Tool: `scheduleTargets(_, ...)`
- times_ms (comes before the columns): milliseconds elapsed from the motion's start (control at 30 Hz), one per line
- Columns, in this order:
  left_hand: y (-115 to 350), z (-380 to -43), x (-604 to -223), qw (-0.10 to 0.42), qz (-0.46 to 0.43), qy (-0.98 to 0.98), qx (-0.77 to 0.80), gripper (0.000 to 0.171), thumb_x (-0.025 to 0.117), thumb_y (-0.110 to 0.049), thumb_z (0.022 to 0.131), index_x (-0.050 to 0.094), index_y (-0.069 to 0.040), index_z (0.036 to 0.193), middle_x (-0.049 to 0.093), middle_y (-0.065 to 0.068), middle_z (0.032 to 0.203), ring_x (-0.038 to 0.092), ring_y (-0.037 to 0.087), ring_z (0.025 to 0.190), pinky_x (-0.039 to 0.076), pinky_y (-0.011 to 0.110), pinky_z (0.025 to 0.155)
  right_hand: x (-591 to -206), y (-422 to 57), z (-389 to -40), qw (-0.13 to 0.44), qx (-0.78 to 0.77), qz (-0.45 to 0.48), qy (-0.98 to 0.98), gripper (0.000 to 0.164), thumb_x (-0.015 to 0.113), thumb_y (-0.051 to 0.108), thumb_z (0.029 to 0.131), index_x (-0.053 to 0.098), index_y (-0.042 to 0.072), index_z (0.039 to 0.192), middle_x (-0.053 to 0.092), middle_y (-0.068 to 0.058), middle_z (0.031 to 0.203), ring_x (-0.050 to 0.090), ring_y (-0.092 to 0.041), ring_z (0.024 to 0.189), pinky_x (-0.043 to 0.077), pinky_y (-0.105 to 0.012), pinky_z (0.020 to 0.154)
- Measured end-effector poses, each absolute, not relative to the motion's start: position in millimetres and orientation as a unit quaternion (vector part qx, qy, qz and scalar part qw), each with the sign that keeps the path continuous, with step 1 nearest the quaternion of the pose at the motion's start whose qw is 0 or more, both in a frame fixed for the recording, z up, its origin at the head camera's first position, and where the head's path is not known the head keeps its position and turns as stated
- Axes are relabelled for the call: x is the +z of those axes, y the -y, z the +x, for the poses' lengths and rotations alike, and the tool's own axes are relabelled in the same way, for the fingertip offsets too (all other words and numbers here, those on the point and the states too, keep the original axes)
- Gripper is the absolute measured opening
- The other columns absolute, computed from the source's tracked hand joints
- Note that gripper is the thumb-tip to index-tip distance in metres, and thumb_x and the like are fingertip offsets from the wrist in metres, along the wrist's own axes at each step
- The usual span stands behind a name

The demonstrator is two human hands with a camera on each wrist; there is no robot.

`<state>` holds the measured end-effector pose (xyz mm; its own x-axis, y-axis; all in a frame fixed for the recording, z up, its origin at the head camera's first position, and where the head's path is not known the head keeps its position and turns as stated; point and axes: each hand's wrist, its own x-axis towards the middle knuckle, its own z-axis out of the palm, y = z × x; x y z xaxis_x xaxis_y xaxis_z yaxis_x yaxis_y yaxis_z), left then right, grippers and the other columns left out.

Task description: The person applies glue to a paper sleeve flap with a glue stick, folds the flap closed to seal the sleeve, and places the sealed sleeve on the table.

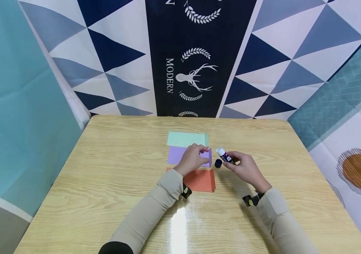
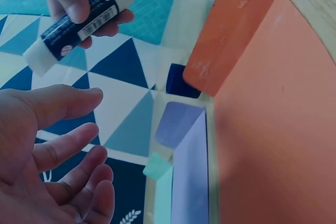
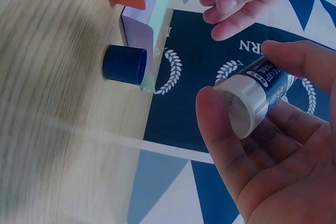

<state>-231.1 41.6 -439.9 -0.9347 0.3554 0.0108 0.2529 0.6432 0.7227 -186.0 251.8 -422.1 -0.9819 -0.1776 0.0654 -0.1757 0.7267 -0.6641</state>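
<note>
The head camera looks forward and down from above the near side of the table (image 1: 110,169), far enough back to take in the patterned cloth (image 1: 126,46) behind it. The left wrist camera, turned sideways, looks from close up past the left hand (image 1: 193,158); the right wrist camera, also sideways and close, looks past the right hand (image 1: 245,167). Both wrist views share the glue stick (image 1: 225,155), cap (image 1: 218,163) and folded papers (image 1: 199,180).
</note>
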Motion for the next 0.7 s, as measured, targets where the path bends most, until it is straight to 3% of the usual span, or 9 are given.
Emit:
scheduleTargets(400, -17, -223, -432, 0.082, 0.166, -0.880, 0.438, 0.040, 0.075, -0.019, 0.085, 0.065, -0.006, 0.122, 0.063, 0.014, 0.117, 0.059, 0.028, 0.107, 0.048, 0.036, 0.090, -419, -240, -192, 0.008, -0.358, -0.112, -0.927, 0.036, 0.070, 0.014, 0.089, 0.065, -0.002, 0.120, 0.071, -0.018, 0.105, 0.064, -0.026, 0.089, 0.050, -0.027, 0.065)
scheduleTargets(700, -3, -220, -429, 0.084, 0.150, -0.874, 0.455, 0.043, 0.075, -0.019, 0.085, 0.063, -0.006, 0.124, 0.062, 0.012, 0.116, 0.059, 0.027, 0.107, 0.049, 0.036, 0.090, -421, -228, -193, 0.005, -0.372, -0.129, -0.919, 0.033, 0.071, 0.013, 0.088, 0.067, -0.002, 0.117, 0.071, -0.017, 0.104, 0.063, -0.024, 0.086, 0.051, -0.026, 0.066)
